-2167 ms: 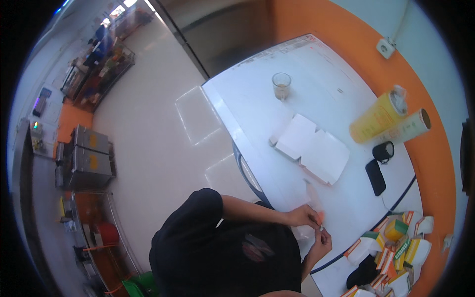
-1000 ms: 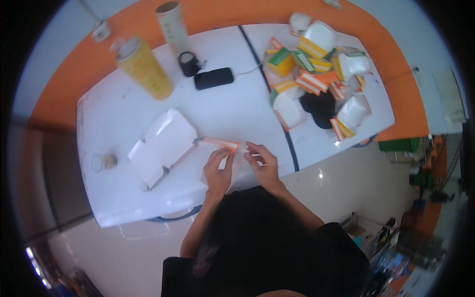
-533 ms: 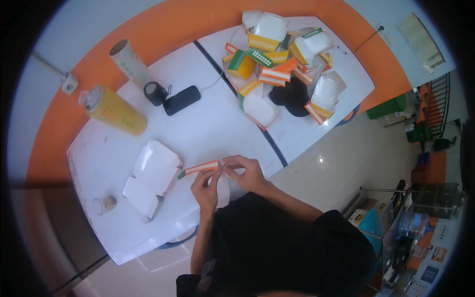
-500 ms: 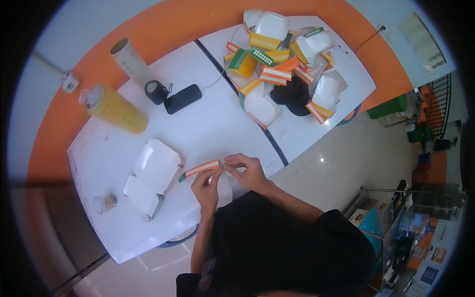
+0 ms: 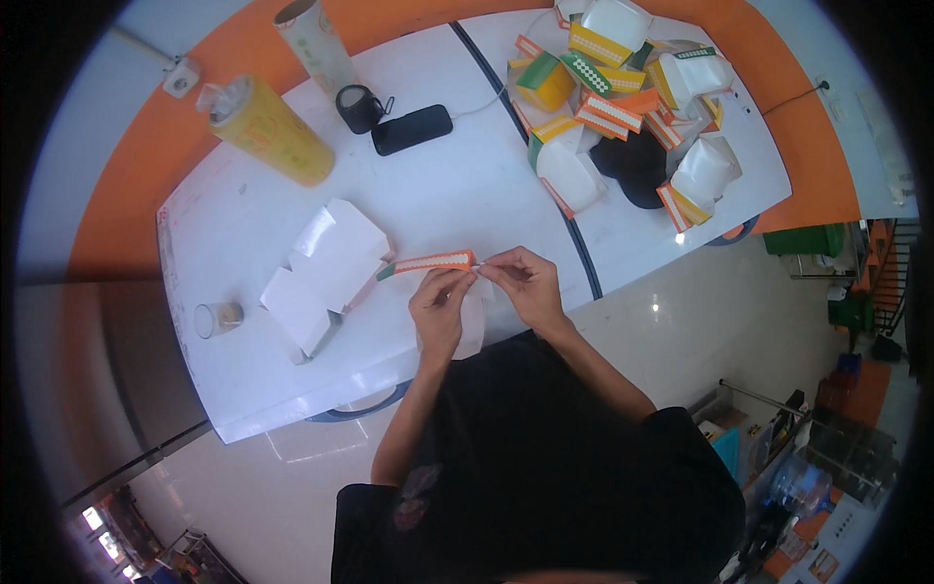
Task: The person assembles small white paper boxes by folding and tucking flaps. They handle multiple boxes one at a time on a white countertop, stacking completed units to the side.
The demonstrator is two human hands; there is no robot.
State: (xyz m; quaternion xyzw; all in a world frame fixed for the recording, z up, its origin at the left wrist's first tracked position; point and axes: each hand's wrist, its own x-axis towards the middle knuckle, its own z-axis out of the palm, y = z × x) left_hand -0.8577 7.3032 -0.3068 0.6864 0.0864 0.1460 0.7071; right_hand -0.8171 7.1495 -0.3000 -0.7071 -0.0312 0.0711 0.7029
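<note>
Upper left of frame: two tall stacks of cups, one yellow (image 5: pixel 270 131), one pale (image 5: pixel 317 44); one black phone (image 5: pixel 412 128); one roll of black tape (image 5: pixel 358 107). Left: one small clear cup (image 5: pixel 216 318), two flat white box blanks (image 5: pixel 326 268). Upper right: a heap of folded boxes (image 5: pixel 623 88), roughly a dozen, too jumbled to count exactly.

My left hand (image 5: pixel 440 310) and right hand (image 5: pixel 523 283) cover the near end of the orange strip (image 5: pixel 428 262), so I cannot tell how my fingertips grip it. Beyond the strip, the pile of folded boxes (image 5: pixel 623 88) runs off the top edge. The small cup (image 5: pixel 216 318) left of the strip is too small to read its contents.
</note>
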